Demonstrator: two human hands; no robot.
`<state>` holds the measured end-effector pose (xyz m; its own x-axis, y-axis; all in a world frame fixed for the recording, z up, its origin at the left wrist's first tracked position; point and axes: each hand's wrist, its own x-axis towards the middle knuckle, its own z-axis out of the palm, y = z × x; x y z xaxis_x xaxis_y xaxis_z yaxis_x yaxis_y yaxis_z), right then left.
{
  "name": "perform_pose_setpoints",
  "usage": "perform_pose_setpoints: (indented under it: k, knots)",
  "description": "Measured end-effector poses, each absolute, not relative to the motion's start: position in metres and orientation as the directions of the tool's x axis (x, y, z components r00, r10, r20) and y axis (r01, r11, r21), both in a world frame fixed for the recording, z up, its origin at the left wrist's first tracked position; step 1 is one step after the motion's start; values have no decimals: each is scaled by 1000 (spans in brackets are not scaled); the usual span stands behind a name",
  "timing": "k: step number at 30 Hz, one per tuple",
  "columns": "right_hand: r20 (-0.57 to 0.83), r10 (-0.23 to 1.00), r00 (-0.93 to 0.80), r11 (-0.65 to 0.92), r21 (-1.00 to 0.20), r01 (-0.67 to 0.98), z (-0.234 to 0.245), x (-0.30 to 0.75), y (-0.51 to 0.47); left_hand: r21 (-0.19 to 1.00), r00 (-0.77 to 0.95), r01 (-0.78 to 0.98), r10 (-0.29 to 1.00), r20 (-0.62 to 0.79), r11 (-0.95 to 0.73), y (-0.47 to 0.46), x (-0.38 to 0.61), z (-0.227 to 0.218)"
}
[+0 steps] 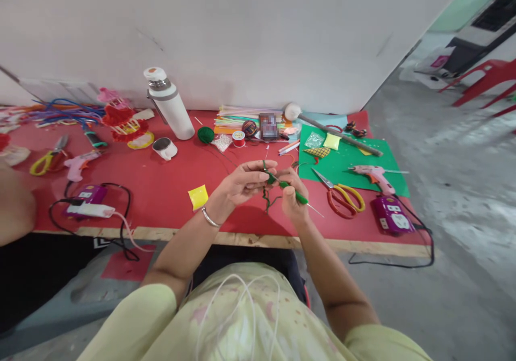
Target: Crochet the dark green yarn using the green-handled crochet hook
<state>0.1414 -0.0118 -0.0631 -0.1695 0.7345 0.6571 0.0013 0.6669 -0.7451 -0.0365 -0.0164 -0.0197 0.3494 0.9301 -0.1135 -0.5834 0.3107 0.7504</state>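
The right hand (pixel 294 195)'s grip is closed around a green-handled hook (pixel 300 196), its tip at the small green yarn piece (pixel 270 177) pinched in the left hand (pixel 246 182), above the table (pixel 157 189). Only a short bit looks worked, loose strands (pixel 266 200) hanging below; most seems left. Beyond, a green yarn ball (pixel 206 134) sits beside the white flask (pixel 174 112).

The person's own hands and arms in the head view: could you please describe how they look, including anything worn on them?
The left hand and right hand are bare, without gloves. A plain, silver-coloured bangle circles the left wrist; none shows on the right. Both the left sleeve and right sleeve are short and pale yellow-green, leaving the forearms uncovered.
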Motion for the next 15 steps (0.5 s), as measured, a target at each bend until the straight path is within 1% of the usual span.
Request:
perform_pose_setpoints:
  k: [4, 6, 9, 12, 15]
  knots:
    - [652, 751, -99, 654, -756, -18, -63, 132, -18, 774, 294, -571, 949, -117, 273, -17, -36, -21]
    - [676, 735, -53, 678, -734, 29, -63, 129, -19, 753, 331, -574, 932, -146, 322, -17, -36, -21]
    - [728, 685, -36, 726, -677, 123, -62, 130, -16, 675, 404, -591, 886, -228, 443, -16, -35, -17]
    - [792, 603, -93, 793, -583, 179, -62, 139, -9, 636, 445, -573, 848, -288, 517, -16, -37, -12]
    - [819, 524, -232, 849, -480, 221, -62, 154, 1, 678, 459, -518, 838, -295, 522, -15, -42, -9]
